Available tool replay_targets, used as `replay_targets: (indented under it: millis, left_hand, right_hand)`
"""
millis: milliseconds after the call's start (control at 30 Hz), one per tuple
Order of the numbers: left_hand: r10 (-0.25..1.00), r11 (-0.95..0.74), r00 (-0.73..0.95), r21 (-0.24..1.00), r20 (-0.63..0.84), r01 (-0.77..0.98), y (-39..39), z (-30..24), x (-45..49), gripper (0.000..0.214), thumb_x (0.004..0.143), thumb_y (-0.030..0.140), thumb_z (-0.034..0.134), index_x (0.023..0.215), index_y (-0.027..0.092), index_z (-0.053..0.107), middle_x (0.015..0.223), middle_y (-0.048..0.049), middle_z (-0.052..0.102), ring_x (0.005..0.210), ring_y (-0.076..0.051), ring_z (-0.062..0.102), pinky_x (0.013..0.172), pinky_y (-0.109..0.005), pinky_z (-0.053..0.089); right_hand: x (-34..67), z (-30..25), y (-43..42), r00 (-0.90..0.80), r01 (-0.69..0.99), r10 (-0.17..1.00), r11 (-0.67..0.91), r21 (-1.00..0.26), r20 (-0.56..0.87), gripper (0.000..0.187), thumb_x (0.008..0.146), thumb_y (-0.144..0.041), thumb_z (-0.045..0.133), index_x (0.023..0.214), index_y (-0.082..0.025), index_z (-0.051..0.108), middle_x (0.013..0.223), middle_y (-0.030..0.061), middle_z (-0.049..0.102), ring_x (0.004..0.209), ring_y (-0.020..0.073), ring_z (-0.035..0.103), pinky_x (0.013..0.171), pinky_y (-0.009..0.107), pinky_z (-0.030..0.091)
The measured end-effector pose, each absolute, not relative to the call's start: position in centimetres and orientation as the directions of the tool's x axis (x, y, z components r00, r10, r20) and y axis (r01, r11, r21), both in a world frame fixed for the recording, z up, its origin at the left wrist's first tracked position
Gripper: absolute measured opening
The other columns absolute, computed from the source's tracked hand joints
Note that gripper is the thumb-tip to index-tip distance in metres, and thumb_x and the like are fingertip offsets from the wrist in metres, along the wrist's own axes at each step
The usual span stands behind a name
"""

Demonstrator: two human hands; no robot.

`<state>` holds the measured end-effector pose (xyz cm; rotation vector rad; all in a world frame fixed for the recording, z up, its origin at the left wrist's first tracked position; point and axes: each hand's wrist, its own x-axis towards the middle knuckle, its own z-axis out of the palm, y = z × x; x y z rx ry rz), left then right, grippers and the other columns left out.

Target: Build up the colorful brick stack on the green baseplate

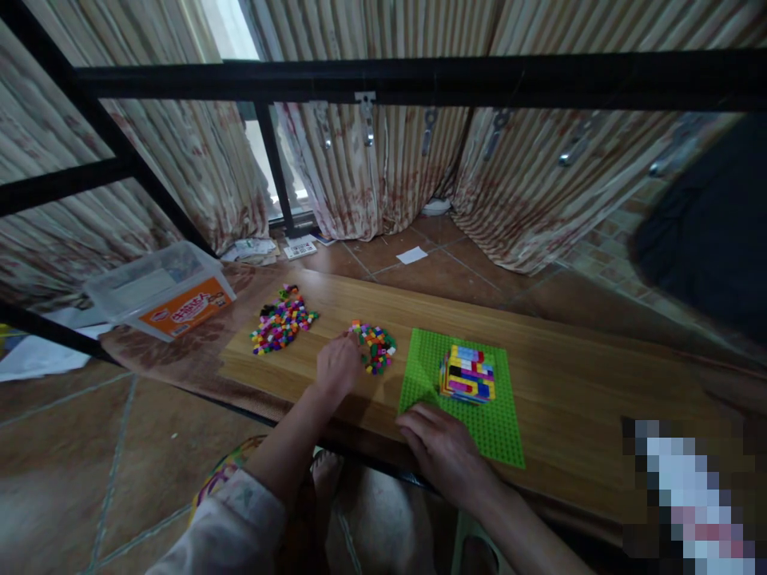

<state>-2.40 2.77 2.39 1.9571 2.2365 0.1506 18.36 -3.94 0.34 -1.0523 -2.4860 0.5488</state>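
The left hand [336, 363] curls at the near small brick pile [375, 346], grip probably pinching though I cannot tell, so bricks could scatter, while the right hand [443, 447] lies flat, pinning the green baseplate [494, 427].

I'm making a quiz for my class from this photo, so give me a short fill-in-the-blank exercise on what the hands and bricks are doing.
1. The left hand reaches the smaller brick pile, which lies ____ the larger brick pile and the baseplate.
2. The right hand rests on the near edge of the ____ baseplate.
3. The multicoloured brick block stands on the ____.

Missing words: between; green; baseplate
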Motion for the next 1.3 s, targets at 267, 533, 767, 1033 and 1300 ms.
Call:
replay_targets:
  millis: [267,533,767,1033,1300]
  left_hand:
    - [0.995,0.096,-0.089,0.282,-0.036,0.955,2.8,2.5,-2.6,0.022,0.088,0.02,0.046,0.091,0.02,0.067,0.099,-0.0079,0.067,0.093,-0.02,0.064,0.083,-0.027,0.047]
    - [0.998,0.068,-0.064,0.338,-0.025,0.939,3.0,2.1,-1.4,0.02,0.086,0.023,0.05,0.094,0.021,0.068,0.097,-0.0086,0.068,0.094,-0.021,0.064,0.085,-0.028,0.047]
    - [0.996,0.092,-0.082,0.355,-0.045,0.93,3.3,2.1,-1.2,0.027,0.085,0.016,0.048,0.1,0.022,0.069,0.096,-0.0074,0.069,0.096,-0.02,0.063,0.087,-0.028,0.046]
    - [0.996,0.088,-0.082,0.313,-0.032,0.946,3.8,2.0,-0.8,0.022,0.086,0.018,0.05,0.101,0.019,0.065,0.104,-0.0108,0.065,0.098,-0.022,0.064,0.084,-0.029,0.048]
    - [0.991,0.114,-0.133,0.609,-0.015,0.785,4.0,3.4,-0.9,0.013,0.08,0.012,0.053,0.084,0.016,0.066,0.085,-0.0079,0.067,0.088,-0.021,0.064,0.08,-0.03,0.048]
  right_hand:
    - [18.5,0.1,-3.9,-0.657,0.568,0.731,0.642,-0.515,0.186,0.023,0.097,-0.018,0.041,0.088,-0.021,0.062,0.08,0.0036,0.062,0.076,0.0164,0.059,0.067,0.029,0.044]
    - [18.3,-0.2,-3.8,-0.668,0.55,0.716,0.658,-0.514,0.202,0.025,0.097,-0.017,0.039,0.088,-0.021,0.062,0.078,0.0034,0.061,0.073,0.0156,0.058,0.066,0.028,0.043]
    - [18.3,-0.1,-3.6,-0.662,0.533,0.714,0.663,-0.526,0.228,0.026,0.097,-0.017,0.039,0.089,-0.022,0.063,0.076,0.0032,0.062,0.072,0.0156,0.059,0.065,0.027,0.044]
    - [18.4,-0.2,-3.8,-0.673,0.551,0.713,0.659,-0.512,0.194,0.025,0.097,-0.017,0.039,0.085,-0.021,0.061,0.077,0.003,0.061,0.073,0.0154,0.058,0.065,0.027,0.043]
    - [18.2,0.6,-4.0,-0.645,0.529,0.716,0.67,-0.52,0.268,0.025,0.097,-0.016,0.04,0.09,-0.021,0.063,0.078,0.0035,0.063,0.073,0.0152,0.059,0.065,0.027,0.045]
